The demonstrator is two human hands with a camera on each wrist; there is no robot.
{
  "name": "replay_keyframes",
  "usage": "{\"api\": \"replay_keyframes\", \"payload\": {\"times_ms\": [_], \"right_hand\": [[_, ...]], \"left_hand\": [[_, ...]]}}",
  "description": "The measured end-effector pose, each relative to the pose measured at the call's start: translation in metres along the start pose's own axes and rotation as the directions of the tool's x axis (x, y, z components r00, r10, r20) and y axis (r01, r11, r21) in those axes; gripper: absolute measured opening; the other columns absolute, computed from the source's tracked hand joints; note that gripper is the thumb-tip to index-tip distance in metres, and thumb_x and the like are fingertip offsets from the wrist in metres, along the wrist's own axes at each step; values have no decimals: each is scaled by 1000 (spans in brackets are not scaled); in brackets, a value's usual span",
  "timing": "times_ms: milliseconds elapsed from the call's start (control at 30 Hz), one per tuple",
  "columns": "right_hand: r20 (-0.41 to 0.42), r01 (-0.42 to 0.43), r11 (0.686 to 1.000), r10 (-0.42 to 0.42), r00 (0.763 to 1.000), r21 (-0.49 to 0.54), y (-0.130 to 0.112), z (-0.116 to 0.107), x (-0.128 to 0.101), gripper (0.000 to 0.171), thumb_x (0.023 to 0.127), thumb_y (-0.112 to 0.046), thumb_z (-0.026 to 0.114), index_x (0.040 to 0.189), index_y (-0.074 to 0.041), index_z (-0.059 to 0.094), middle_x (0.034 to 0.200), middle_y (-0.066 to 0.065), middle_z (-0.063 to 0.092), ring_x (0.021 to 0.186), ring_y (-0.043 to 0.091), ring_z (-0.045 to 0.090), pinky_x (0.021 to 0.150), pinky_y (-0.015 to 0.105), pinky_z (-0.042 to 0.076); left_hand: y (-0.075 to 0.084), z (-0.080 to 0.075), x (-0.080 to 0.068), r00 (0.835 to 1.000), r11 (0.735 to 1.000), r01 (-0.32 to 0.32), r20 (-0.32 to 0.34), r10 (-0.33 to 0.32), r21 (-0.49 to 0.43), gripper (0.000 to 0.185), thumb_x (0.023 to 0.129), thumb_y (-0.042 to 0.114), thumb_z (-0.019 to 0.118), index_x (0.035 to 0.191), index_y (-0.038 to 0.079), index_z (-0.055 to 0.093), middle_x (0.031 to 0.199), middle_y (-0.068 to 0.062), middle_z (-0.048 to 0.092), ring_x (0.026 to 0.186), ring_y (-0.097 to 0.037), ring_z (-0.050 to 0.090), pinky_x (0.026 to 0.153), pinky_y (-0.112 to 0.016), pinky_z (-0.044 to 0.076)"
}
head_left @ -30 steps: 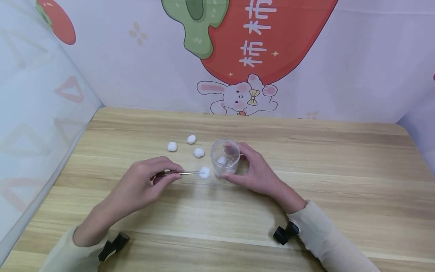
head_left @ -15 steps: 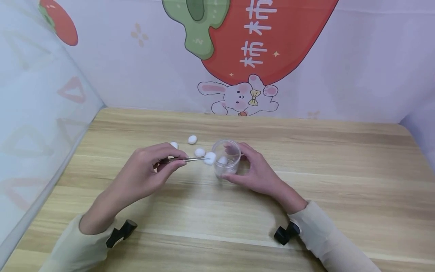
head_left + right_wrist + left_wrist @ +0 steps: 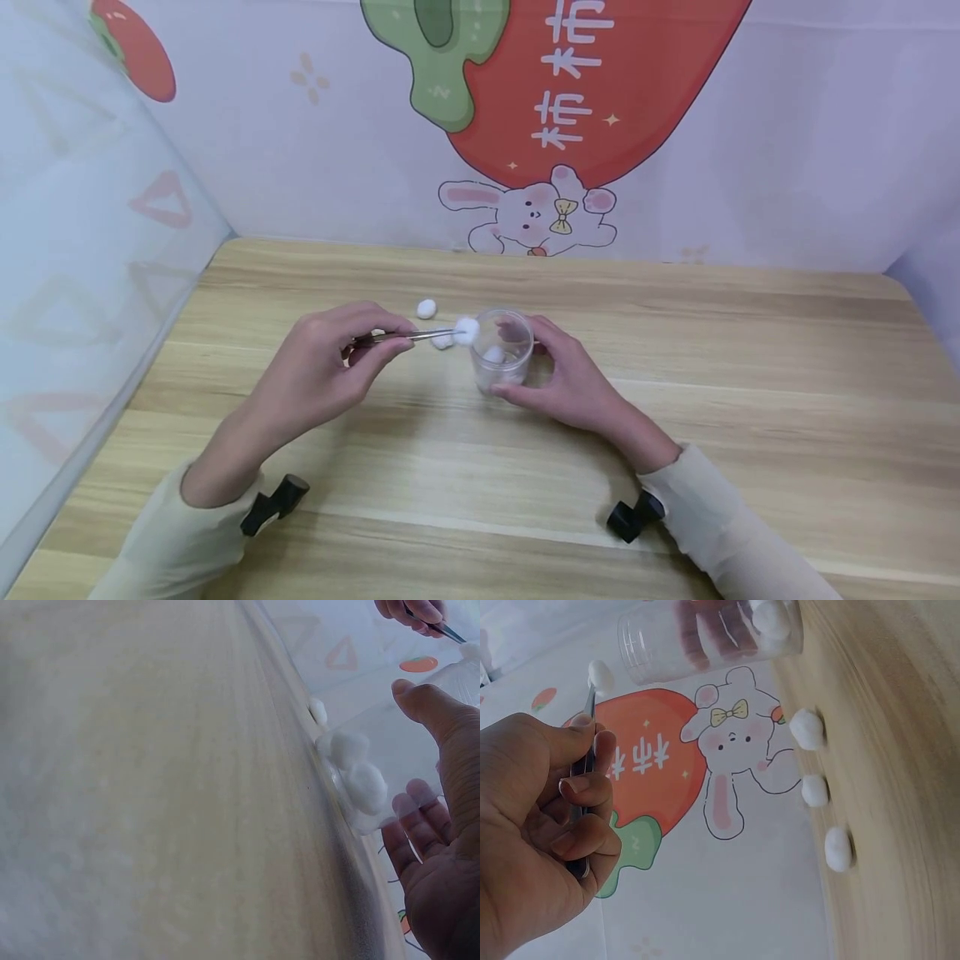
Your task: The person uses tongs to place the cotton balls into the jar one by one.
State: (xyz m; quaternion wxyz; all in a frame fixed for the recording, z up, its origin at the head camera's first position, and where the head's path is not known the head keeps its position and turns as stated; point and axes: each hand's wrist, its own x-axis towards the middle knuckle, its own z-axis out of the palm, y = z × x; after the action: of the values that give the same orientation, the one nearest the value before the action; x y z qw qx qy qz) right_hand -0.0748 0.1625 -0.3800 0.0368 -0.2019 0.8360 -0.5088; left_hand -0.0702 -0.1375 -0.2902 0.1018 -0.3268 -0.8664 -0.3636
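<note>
Left hand [image 3: 330, 358] pinches tweezers [image 3: 431, 335] gripping a cotton ball [image 3: 467, 332], best released only when centred over the jar [image 3: 501, 374] the right hand [image 3: 558, 379] holds.

The left arm [image 3: 183, 525] and the right arm [image 3: 723, 521] are stretched forward and angled toward each other, the left hand [image 3: 330, 357] being raised with its thumb [image 3: 551, 740] and fingers [image 3: 591, 836] bent into a pinch, while the right hand [image 3: 562, 379] is curved into a wide grip, its thumb set apart from its fingers.
</note>
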Motion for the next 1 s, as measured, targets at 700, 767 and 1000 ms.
{"api": "replay_keyframes", "payload": {"times_ms": [700, 767, 1000], "right_hand": [[5, -5, 1000, 5, 1000, -2, 1, 0, -1, 74, 79, -22, 95, 145, -20, 59, 133, 0, 68, 124, 16, 63, 105, 38, 56], [5, -3, 1000, 3, 1000, -3, 1, 0, -1, 75, 79, -23, 95, 145, -19, 59, 134, 0, 68, 124, 16, 63, 105, 38, 56], [4, -3, 1000, 3, 1000, 2, 0, 0, -1, 75, 80, -22, 95, 145, -18, 59, 135, 2, 68, 123, 18, 63, 104, 39, 56]], "left_hand": [[3, 4, 10, 1000, 1000, 19, 16, -19, 24, 16, 94, 6, 80, 104, 17, 81, 81, 9, 68, 61, -5, 45, 55, -16, 36], [3, 5, 10, 1000, 1000, 19, 19, -20, 24, 16, 94, 6, 80, 105, 17, 81, 81, 10, 67, 61, -5, 45, 55, -16, 36], [3, 8, 11, 999, 999, 23, 28, -23, 23, 15, 93, 7, 81, 105, 16, 82, 81, 10, 67, 61, -5, 45, 54, -16, 36]]}}
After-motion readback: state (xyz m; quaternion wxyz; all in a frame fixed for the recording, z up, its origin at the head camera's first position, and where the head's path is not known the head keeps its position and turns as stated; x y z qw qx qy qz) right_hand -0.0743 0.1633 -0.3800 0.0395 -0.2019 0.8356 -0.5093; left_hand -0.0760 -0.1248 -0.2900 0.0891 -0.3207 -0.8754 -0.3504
